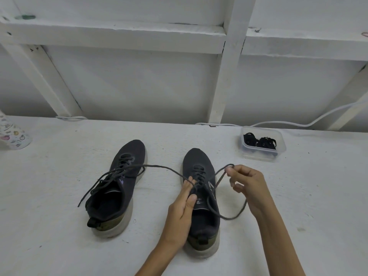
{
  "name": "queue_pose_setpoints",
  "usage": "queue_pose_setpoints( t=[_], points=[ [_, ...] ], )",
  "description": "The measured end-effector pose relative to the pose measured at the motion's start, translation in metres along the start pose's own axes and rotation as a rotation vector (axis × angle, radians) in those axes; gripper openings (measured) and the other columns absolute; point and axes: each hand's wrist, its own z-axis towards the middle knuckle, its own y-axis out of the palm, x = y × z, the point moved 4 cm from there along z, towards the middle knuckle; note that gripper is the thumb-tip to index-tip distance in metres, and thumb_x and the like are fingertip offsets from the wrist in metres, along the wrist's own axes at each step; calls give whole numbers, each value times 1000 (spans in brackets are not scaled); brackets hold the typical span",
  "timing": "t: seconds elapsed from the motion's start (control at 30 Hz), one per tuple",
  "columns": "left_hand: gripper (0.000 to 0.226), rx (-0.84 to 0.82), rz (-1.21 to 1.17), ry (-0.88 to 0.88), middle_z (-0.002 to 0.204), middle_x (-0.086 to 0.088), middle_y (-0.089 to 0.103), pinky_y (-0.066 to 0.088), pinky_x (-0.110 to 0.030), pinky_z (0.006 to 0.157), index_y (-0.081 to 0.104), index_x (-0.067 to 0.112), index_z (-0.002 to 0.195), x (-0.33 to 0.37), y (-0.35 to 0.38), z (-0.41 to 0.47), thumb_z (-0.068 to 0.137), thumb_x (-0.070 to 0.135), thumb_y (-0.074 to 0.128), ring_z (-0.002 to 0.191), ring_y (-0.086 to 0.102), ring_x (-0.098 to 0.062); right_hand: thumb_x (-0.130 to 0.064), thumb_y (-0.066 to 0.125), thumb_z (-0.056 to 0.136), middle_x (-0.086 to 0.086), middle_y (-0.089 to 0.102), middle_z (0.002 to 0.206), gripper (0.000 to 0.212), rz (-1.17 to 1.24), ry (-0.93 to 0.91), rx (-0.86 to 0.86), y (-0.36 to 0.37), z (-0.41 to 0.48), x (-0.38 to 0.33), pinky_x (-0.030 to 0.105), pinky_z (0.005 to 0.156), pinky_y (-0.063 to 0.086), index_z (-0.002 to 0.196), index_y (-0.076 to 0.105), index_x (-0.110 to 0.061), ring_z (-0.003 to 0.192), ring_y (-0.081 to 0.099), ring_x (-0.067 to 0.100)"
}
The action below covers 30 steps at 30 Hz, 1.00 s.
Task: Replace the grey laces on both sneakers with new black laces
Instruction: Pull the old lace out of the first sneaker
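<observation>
**Item 1. Right sneaker** (pixel 197 159): dark knit-mesh upper, off-white rubber sole, olive heel panel. It stands toe-away on the white textured tabletop (pixel 59 206), beneath both hands. It is threaded with its grey lace (pixel 229 217), a thin round cord, now untied. One slack loop sags past the shoe's outer side, and one strand runs off toward the neighbouring shoe.

**Item 2. Left sneaker** (pixel 129 188): matching build, just beside the first. Its own grey cord (pixel 95 186) sits in the eyelets, with the ends trailing loose onto the tabletop.

**Item 3. Left hand** (pixel 183 208): fingers straight and pressed together, tips resting on the lace crossings, thumb laid on the tongue. It steadies the shoe.

**Item 4. Right hand** (pixel 249 186): thumb and forefinger pinch a bend of the grey lace, raised just to the right of the shoe. The other fingers curl loosely.

**Item 5. Clear plastic tub** (pixel 278 136): holds the new black laces (pixel 262 143) in bundles. It stands well apart at the far right, near a white cable (pixel 288 122).

**Item 6. Patterned cup** (pixel 12 134): at the left edge, partly out of view.

**Step in hand (judged):** unlacing the right sneaker, at an early stage. The knot is undone, but the crossings appear still threaded, and no black lace is fitted to either shoe.

**Next move calls for:** drawing the pinched cord out through the top eyelet while the left hand holds the shoe down. After that, loosen each crossing in turn toward the toe.
</observation>
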Motion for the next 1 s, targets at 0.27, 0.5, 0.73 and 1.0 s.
queue_pose_setpoints(
  t=[0.27,0.5,0.73,1.0],
  points=[
    [45,4,-18,0,149,16,41,25,-16,115,38,26,145,0,1,0,100,32,44,138,32,7,-13,79,75,10,60,61,10,-224,91,-289,21,-13,14,22,51,32,69,74,-6,52,46,12],
    [45,3,-9,-4,150,15,40,22,-14,115,38,22,146,0,0,-1,101,21,43,139,29,8,-15,68,87,1,59,78,11,163,27,121,-11,8,9,26,54,32,85,66,-4,52,43,12],
    [52,1,-12,-11,148,18,42,25,-16,115,38,24,146,1,0,-1,96,37,43,137,32,9,-26,79,65,12,60,63,23,-210,111,-303,20,-14,17,22,50,31,71,75,-4,51,44,11],
    [45,-1,-17,-14,148,17,41,24,-8,111,38,24,145,0,0,-1,101,21,43,136,31,11,-12,69,86,1,60,72,10,82,29,77,-4,4,11,27,54,28,78,71,-4,49,41,10]
  ],
)
